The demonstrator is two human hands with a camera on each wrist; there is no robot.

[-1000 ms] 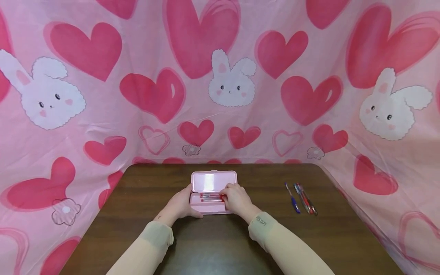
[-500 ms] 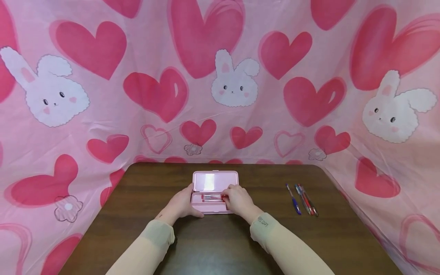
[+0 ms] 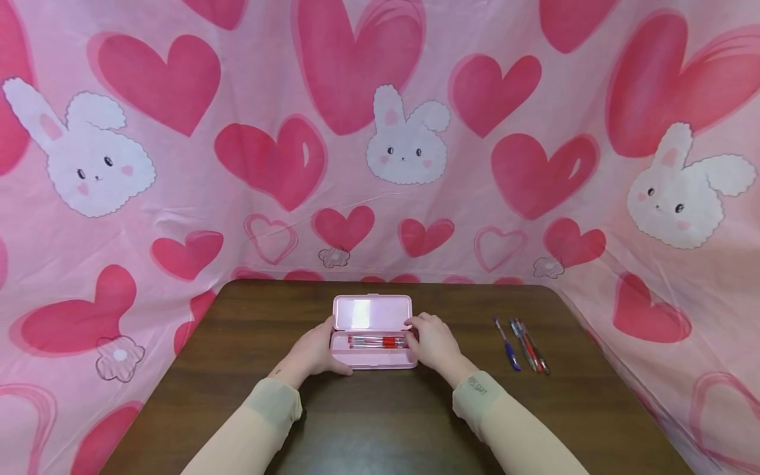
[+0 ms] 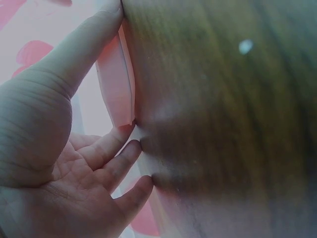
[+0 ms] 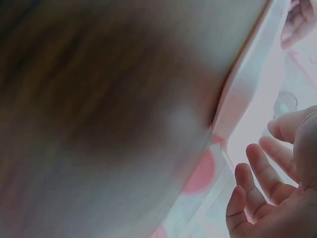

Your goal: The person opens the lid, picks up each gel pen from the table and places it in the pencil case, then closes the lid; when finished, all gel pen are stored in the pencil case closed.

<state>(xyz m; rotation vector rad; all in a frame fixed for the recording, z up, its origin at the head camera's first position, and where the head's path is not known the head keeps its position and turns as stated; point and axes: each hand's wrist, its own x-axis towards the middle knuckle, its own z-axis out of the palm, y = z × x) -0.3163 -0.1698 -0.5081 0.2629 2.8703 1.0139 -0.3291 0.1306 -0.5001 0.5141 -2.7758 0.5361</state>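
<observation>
A pink pencil case (image 3: 371, 360) lies on the table with its lid (image 3: 386, 313) raised. Several red-ended pens (image 3: 374, 342) lie side by side in its rear compartment. My left hand (image 3: 310, 351) grips the case's left end, thumb along the front and fingers behind; the left wrist view shows the thumb and fingertips around the pink case (image 4: 118, 82). At the right end, my right hand (image 3: 436, 343) hovers with its fingertips by the pens' red ends. In the right wrist view its fingers are loosely bent, with nothing held, beside the case (image 5: 245, 91).
To the right on the dark wooden table (image 3: 380, 422) lie a blue pen (image 3: 507, 346) and a small group of pens (image 3: 530, 346) in red and dark colours. A pink cloth (image 3: 404, 198) with hearts and rabbits hangs around the back and sides.
My right hand has come off the pens and moved right, to the case's right end, uncovering their red ends. The left hand stays on the case.
</observation>
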